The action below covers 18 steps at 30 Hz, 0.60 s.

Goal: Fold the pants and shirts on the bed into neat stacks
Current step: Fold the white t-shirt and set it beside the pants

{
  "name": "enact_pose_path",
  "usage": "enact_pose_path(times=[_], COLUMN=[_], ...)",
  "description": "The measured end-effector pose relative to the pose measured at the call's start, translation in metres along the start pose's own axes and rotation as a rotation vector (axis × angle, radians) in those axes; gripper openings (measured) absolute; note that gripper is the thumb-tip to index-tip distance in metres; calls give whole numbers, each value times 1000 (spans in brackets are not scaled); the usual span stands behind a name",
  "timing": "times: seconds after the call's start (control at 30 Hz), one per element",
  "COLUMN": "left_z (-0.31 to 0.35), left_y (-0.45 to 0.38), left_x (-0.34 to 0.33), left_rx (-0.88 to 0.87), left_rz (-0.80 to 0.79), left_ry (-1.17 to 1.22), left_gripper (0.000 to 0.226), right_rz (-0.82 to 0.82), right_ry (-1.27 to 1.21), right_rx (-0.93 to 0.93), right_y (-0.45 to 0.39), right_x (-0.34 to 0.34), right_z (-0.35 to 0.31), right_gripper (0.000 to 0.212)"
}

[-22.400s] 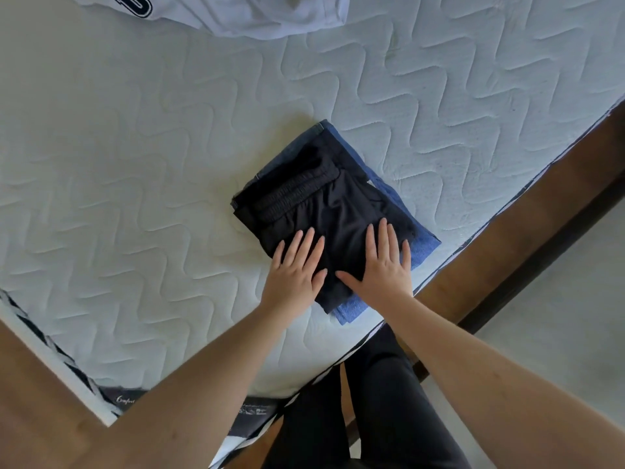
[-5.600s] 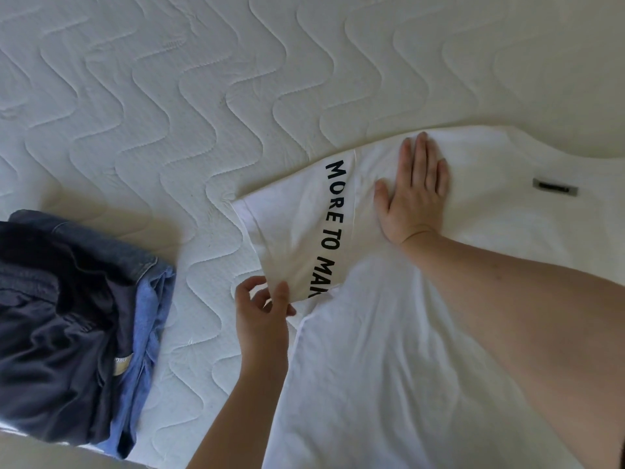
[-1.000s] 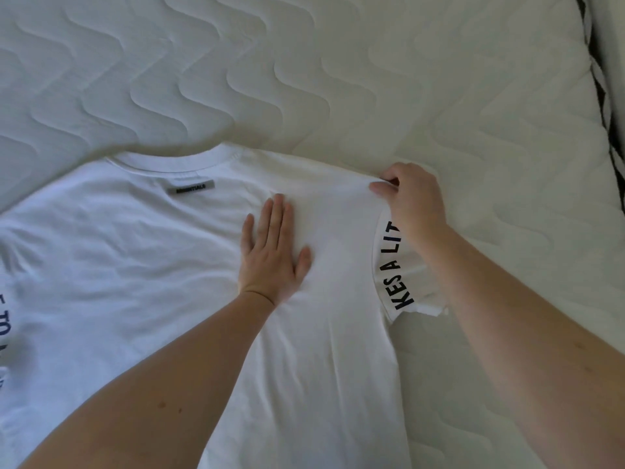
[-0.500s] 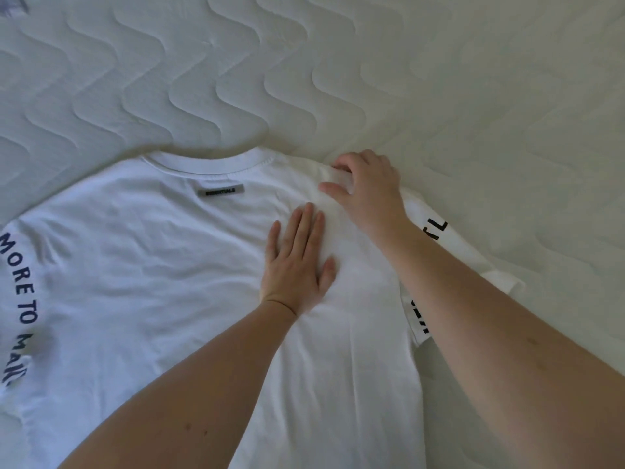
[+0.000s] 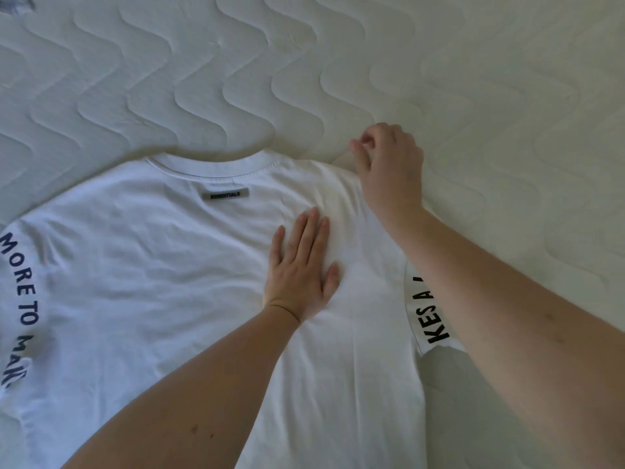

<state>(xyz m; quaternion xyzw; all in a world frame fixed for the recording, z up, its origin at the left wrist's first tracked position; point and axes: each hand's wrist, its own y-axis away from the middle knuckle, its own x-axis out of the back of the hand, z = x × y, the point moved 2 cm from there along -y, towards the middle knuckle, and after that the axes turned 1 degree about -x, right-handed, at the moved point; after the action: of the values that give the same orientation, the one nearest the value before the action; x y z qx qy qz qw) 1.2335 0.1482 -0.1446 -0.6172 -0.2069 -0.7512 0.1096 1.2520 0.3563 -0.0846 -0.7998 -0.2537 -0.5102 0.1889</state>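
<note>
A white T-shirt [image 5: 162,265] lies flat on the mattress, back side up, with its collar toward the far side and a small grey label below the collar. Black lettering runs down both sleeves. My left hand [image 5: 302,269] presses flat on the shirt near its right shoulder, fingers straight. At the shirt's right shoulder edge is my right hand [image 5: 389,164], with fingers curled, and it seems to pinch the fabric there. The right sleeve [image 5: 429,316] is folded in under my right forearm.
The white quilted mattress [image 5: 338,62] stretches beyond the shirt to the far side and the right. A scrap of dark clothing [image 5: 13,1] shows at the top left corner.
My right hand has slid up and to the right along the shoulder edge, drawing the fabric outward. More of the right sleeve's lettering shows. My left hand stays flat in place.
</note>
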Motion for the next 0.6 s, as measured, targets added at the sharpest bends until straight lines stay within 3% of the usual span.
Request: enact_pose_path(times=[0.17,0.43,0.53,0.6], left_z=[0,0,0,-1], left_y=[0,0,0,0], left_x=[-1,-1,-2,-2], left_rx=[-3,-1,-4,-3], left_rz=[-3,4,8,11], left_ry=[-23,-11,-17,-24], left_gripper=[74,74,74,74], right_rz=[-131,-212,-120,-34], right_ry=[163,335,310,289], right_rx=[242,67,-64,-40], right_y=[45,33,43,69], right_x=[-21,-17,2,12], right_z=[-11,47,61,55], right_gripper=[50,66,62,60])
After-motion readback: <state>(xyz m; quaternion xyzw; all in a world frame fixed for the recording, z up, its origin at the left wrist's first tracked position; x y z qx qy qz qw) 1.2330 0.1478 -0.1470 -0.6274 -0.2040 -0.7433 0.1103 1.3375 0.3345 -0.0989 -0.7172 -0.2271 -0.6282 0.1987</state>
